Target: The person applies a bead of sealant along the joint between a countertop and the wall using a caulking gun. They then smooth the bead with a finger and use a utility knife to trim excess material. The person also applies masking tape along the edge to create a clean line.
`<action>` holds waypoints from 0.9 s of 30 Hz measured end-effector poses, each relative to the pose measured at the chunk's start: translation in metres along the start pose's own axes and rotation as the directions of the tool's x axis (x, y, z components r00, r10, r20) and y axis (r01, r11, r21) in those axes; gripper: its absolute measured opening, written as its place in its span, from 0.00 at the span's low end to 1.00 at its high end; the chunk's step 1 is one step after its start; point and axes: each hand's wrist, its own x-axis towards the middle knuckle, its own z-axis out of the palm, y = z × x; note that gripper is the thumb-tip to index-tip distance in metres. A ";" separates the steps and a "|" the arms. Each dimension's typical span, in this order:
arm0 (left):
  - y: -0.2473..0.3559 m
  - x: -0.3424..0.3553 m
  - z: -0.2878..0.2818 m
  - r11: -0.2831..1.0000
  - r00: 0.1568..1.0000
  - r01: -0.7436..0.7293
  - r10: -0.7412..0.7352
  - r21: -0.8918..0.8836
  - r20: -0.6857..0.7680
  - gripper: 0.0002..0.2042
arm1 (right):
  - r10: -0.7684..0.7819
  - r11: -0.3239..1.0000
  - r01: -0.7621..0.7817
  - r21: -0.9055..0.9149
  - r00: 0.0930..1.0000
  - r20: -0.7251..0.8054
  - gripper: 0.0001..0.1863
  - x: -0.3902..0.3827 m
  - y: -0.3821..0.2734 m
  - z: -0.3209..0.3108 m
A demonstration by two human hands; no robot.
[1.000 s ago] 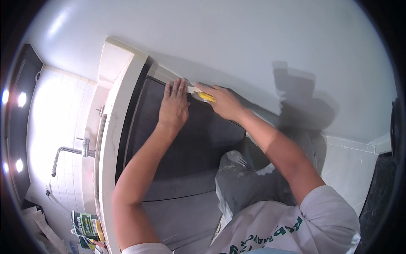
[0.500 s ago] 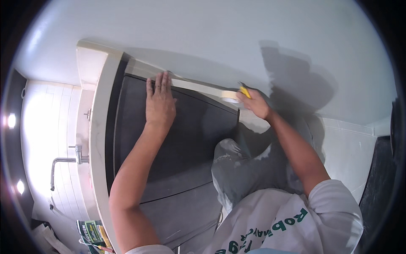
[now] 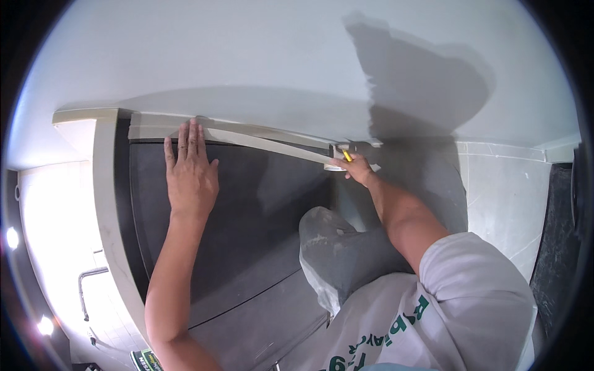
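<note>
My left hand [image 3: 192, 179] lies with fingers extended, pressing the end of a pale tape strip [image 3: 266, 142] against the rim along the top of a dark panel [image 3: 247, 204], where it meets the wall [image 3: 260, 55]. The strip stretches diagonally right to a tape roll [image 3: 334, 166] held in my right hand [image 3: 356, 167], near the panel's far corner. That hand also grips a yellow utility knife [image 3: 347, 154]. The strip's right part slants slightly below the rim.
A white marble-look ledge [image 3: 105, 204] borders the panel on the left, beside a tiled area with a metal faucet [image 3: 86, 275]. My bent knee [image 3: 328, 247] is below my right hand. Pale wall tiles [image 3: 495, 210] and a dark slab [image 3: 554, 241] are at the right.
My right hand has moved right, away from my left hand, drawing out a long tape strip from the roll. The view has shifted, so the wall edge sits more level.
</note>
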 end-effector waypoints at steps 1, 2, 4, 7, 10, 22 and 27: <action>-0.002 -0.006 0.001 1.000 1.000 0.000 0.000 -0.004 0.005 0.36 | 0.036 0.999 -0.035 -0.034 0.999 0.012 0.32 -0.001 0.010 0.003; -0.002 -0.005 -0.001 1.000 1.000 -0.011 0.011 -0.003 0.000 0.36 | -0.012 0.999 0.013 0.033 1.000 -0.028 0.31 0.005 0.025 0.000; 0.000 -0.003 -0.003 1.000 0.999 -0.005 0.004 0.024 0.034 0.36 | -0.038 0.997 0.038 0.062 0.999 -0.009 0.31 0.019 0.050 -0.014; 0.007 0.005 -0.010 0.995 0.996 0.003 -0.012 0.097 0.094 0.36 | -0.038 0.992 0.038 0.117 0.999 -0.003 0.27 0.042 0.095 -0.029; 0.017 0.021 -0.025 0.983 0.989 -0.001 -0.026 0.183 0.144 0.36 | -0.054 0.982 0.058 0.181 0.998 -0.028 0.24 0.073 0.129 -0.045; 0.021 0.020 -0.029 0.957 0.944 0.005 -0.100 0.289 0.316 0.35 | -0.067 0.984 0.031 -0.174 0.976 -0.208 0.27 0.109 0.112 -0.006; 0.013 0.003 -0.015 0.959 0.935 0.013 -0.112 0.283 0.337 0.35 | 0.087 0.990 -0.121 -0.071 0.926 -0.367 0.26 0.079 0.086 0.032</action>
